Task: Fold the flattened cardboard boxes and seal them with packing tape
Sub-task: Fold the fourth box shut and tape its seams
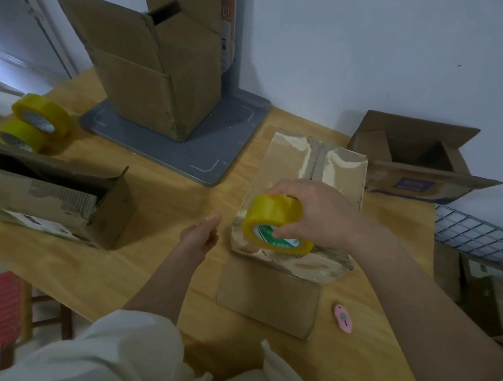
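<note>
Just right of the frame's centre, a small cardboard box (300, 214) lies on the wooden table (151, 242), its closed top flaps already shiny with clear tape along and around the middle seam. The right hand (319, 216) grips a yellow tape roll (274, 223) from above, fingers curled over the rim and the thumb hooked into the core, and holds it over the near end of the box top. The left hand (200, 236), just left of the box, has its fingers drawn together as though pinching something fine; a faint glint at the fingertips may be the free end of the tape, though that is too thin to confirm. Judging by this, the step in hand is drawing out a strip for the seam. To do it well, the person should keep the strip taut between the two hands, line it up with the gap between the flaps, press the free end down the near wall first, then run the roll straight along the seam while smoothing behind it, since slack tape wrinkles and sticks to itself. A pink cutter (343, 318) lies at lower right for the cut. Two spare rolls (35, 124) sit at the left edge, and open boxes (151, 71) stand behind.
</note>
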